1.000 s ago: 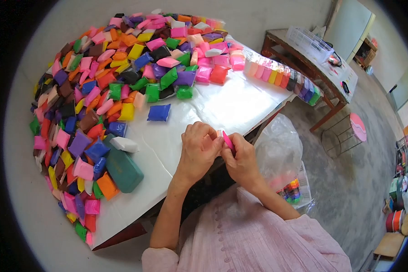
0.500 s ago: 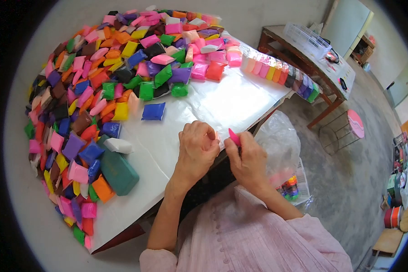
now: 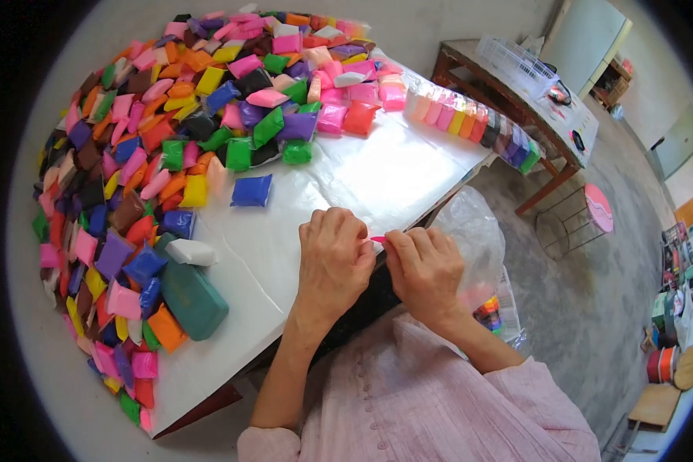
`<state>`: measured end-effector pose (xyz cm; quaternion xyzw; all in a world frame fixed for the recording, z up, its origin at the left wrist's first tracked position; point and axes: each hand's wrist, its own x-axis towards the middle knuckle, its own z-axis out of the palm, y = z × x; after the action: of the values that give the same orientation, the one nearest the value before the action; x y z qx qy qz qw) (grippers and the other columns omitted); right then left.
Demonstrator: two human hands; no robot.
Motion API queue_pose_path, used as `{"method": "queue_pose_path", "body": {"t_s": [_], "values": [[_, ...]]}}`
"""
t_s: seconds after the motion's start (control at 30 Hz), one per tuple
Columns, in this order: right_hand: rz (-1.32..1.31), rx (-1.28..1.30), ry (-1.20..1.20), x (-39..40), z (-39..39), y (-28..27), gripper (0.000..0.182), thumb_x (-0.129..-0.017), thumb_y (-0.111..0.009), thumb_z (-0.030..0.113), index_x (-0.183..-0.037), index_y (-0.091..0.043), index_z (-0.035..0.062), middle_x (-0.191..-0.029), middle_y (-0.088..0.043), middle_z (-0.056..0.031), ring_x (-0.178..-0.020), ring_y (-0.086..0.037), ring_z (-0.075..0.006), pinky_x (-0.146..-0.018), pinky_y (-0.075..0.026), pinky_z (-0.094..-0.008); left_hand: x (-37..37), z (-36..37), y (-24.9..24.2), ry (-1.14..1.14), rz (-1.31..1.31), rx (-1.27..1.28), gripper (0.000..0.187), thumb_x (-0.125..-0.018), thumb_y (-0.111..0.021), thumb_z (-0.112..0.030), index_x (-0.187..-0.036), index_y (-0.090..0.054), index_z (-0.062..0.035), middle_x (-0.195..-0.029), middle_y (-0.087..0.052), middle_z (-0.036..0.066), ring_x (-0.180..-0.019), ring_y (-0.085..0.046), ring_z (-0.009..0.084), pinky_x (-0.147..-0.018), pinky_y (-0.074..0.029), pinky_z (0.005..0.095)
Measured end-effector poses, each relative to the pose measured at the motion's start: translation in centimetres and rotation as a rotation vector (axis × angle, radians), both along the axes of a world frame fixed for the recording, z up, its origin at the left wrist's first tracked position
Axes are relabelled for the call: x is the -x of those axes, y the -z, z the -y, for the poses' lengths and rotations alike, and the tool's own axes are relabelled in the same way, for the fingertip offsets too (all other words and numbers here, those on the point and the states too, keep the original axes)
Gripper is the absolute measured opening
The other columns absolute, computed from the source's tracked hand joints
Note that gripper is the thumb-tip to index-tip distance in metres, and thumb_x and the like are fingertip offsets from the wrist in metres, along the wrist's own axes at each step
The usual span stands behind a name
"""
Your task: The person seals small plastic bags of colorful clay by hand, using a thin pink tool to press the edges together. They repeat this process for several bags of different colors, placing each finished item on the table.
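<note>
Near the front edge of the white-covered table (image 3: 277,254), my two hands are close together with fingers pinched. At the fingertips of my right hand (image 3: 426,266) is a small bright pink piece (image 3: 378,239), mostly hidden by the fingers. My left hand (image 3: 333,258) is closed just left of it, and whatever it pinches is hidden. A blue packet (image 3: 252,191) lies beyond my left hand. Farther left, a dark green case (image 3: 196,296) lies beside the heap, with a white packet (image 3: 192,252) resting against its upper end.
A large heap of colourful small packets (image 3: 142,192) covers the table's left and far side. A row of packets in clear wrap (image 3: 470,127) lies along the far right edge. Right of the table hangs a clear plastic bag (image 3: 473,239). Beyond stand a stool (image 3: 599,208) and a second table (image 3: 550,115).
My right hand has turned over, knuckles up, and come nearer my left hand. The pink piece, upright before, now lies flat between the hands and shows less. The view has shifted slightly.
</note>
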<state>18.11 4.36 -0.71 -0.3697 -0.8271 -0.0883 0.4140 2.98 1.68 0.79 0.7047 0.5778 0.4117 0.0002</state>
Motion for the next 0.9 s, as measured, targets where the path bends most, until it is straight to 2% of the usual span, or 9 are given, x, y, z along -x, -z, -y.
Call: {"method": "queue_pose_path", "body": {"t_s": [0.17, 0.27, 0.47, 0.67, 0.9], "values": [[0.034, -0.054, 0.014, 0.4, -0.5, 0.0, 0.015, -0.077, -0.07, 0.009, -0.091, -0.065, 0.0088, -0.078, -0.059, -0.0032, -0.071, -0.054, -0.0219, -0.064, -0.043, -0.0353, 0.0, 0.0, 0.1, 0.002, 0.0, 0.0, 0.013, -0.075, -0.063, -0.005, -0.086, -0.056, -0.0061, -0.095, -0.054, 0.009, -0.092, -0.051, 0.0283, -0.081, -0.037, 0.0421], [0.043, -0.095, -0.013, 0.5, -0.8, 0.3, 0.013, -0.074, -0.066, 0.01, -0.087, -0.064, 0.0071, -0.078, -0.055, -0.0037, -0.072, -0.054, -0.021, -0.061, -0.039, -0.0345, -0.1, 0.0, 0.1, 0.001, 0.0, 0.001, 0.013, -0.075, -0.063, -0.005, -0.086, -0.056, -0.006, -0.096, -0.054, 0.009, -0.093, -0.051, 0.0283, -0.081, -0.037, 0.0422], [-0.022, 0.043, -0.099, -0.4, -1.1, -0.7, 0.013, -0.074, -0.071, 0.007, -0.086, -0.065, 0.0094, -0.072, -0.057, -0.0036, -0.067, -0.056, -0.023, -0.058, -0.044, -0.0354, 0.0, 0.1, 0.3, 0.009, 0.011, 0.007, 0.013, -0.076, -0.063, -0.005, -0.087, -0.056, -0.0058, -0.097, -0.054, 0.009, -0.094, -0.051, 0.0285, -0.082, -0.038, 0.0423], [-0.084, 0.072, -0.144, -0.4, -2.0, -0.7, 0.014, -0.073, -0.072, 0.006, -0.084, -0.065, 0.0093, -0.072, -0.056, -0.0046, -0.067, -0.057, -0.0237, -0.057, -0.044, -0.0356, -0.1, 0.2, 0.0, -0.004, 0.016, 0.034, 0.016, -0.075, -0.067, -0.003, -0.088, -0.058, -0.0043, -0.099, -0.057, 0.01, -0.095, -0.053, 0.0294, -0.084, -0.039, 0.0403], [-0.036, 0.161, -0.221, -1.2, -1.6, -0.8, 0.013, -0.075, -0.07, 0.01, -0.086, -0.063, 0.0102, -0.077, -0.057, -0.0055, -0.071, -0.058, -0.0239, -0.061, -0.045, -0.0365, -0.1, 0.3, -0.1, -0.006, 0.019, 0.055, 0.016, -0.075, -0.067, -0.003, -0.088, -0.058, -0.004, -0.099, -0.057, 0.01, -0.096, -0.053, 0.0297, -0.085, -0.039, 0.0406]]}}
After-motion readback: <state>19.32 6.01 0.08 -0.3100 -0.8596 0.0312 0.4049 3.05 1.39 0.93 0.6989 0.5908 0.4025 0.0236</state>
